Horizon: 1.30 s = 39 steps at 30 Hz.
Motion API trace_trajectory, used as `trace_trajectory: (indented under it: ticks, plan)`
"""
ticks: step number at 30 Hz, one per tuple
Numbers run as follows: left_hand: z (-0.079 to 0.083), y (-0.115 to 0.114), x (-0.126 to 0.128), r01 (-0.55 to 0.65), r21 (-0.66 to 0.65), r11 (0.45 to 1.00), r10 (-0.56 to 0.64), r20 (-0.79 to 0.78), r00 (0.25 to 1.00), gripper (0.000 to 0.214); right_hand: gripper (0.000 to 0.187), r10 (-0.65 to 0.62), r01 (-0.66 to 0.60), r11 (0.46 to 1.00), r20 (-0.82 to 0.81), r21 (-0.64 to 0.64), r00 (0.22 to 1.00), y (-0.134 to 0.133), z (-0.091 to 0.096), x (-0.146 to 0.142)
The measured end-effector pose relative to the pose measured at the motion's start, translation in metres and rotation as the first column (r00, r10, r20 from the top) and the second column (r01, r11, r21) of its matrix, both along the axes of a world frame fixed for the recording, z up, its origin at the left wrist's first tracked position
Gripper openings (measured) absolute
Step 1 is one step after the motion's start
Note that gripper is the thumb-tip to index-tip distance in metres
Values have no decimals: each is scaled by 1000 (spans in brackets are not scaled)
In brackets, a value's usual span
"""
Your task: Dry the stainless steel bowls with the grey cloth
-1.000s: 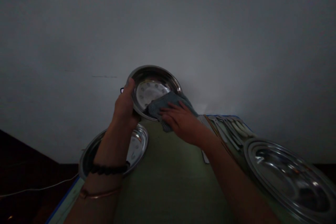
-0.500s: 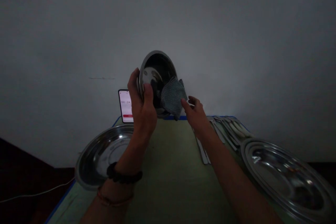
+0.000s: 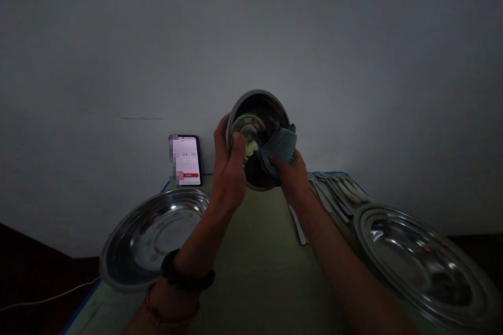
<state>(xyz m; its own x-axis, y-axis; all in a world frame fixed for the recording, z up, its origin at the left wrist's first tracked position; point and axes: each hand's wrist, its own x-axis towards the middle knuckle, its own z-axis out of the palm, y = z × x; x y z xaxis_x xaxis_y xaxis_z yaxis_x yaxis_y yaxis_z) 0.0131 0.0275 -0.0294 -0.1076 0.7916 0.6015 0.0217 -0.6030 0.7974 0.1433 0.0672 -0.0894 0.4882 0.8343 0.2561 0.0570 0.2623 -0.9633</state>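
The room is dim. A pale green worktop (image 3: 255,272) with a blue edge runs away from me to a bare grey wall (image 3: 353,63). A lit phone (image 3: 187,160) stands against that wall at eleven o'clock. The left plate (image 3: 153,238) lies at eight o'clock, the right plate (image 3: 424,267) at four o'clock, and a row of cutlery (image 3: 338,191) at two o'clock. I hold a steel bowl (image 3: 267,110) in the air over the far end, at twelve o'clock. It is tipped on edge, with its mouth towards me at six o'clock and its base towards the wall, so its axis runs from me to the wall. My left hand (image 3: 230,167) is clamped on the left rim, thumb inside. My right hand (image 3: 293,178) pinches a grey cloth (image 3: 281,146) and presses it into the bowl's right side.
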Motion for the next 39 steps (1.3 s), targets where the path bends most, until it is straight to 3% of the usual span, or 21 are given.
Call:
trace_trajectory:
  ticks: [5,8,12,15,17,20,22,23,25,27,29,32,35,39]
  plan:
    - [4,3,-10,118,-16,993,-118,-36,992,43,37,-74,73,997,156,12,985,-2,7,15]
    - [5,8,-22,196,-116,974,-202,-39,979,43,33,-141,127,990,322,64,936,-8,18,25]
    - [6,13,-42,345,-311,886,-361,7,932,39,25,-147,89,987,539,133,829,-21,35,34]
    - [8,15,-51,429,-393,813,-454,34,890,41,23,-127,36,986,597,162,792,-24,40,36]
    - [10,14,-51,433,-353,830,-448,42,893,43,24,-126,49,985,506,164,853,-20,35,33]
    - [11,12,-43,374,-170,912,-376,22,926,56,27,-3,-4,995,68,103,998,-10,24,18]
    - [7,11,-35,344,-39,938,-346,-62,936,74,25,124,-126,992,-310,13,942,-8,18,1]
    - [5,11,-30,324,27,946,-318,-131,939,83,24,164,-179,984,-418,3,893,-8,16,-8]
    - [-2,11,-20,242,178,954,-190,-264,945,92,23,224,-244,969,-500,27,836,-11,15,-25]
    - [-7,13,-14,118,295,948,-29,-290,957,88,24,258,-267,962,-507,55,823,-15,13,-37]
    - [-8,16,-14,62,293,954,16,-255,967,80,29,257,-266,962,-497,53,829,-16,10,-39]
    - [-3,19,-31,155,134,979,-124,-211,969,73,36,186,-197,980,-394,14,900,-11,5,-27]
    - [6,19,-60,322,-154,934,-350,-214,912,59,34,92,-92,996,-54,7,994,-6,4,-7]
    - [9,15,-90,401,-413,818,-522,-238,819,56,22,91,-129,990,421,62,902,-13,17,9]
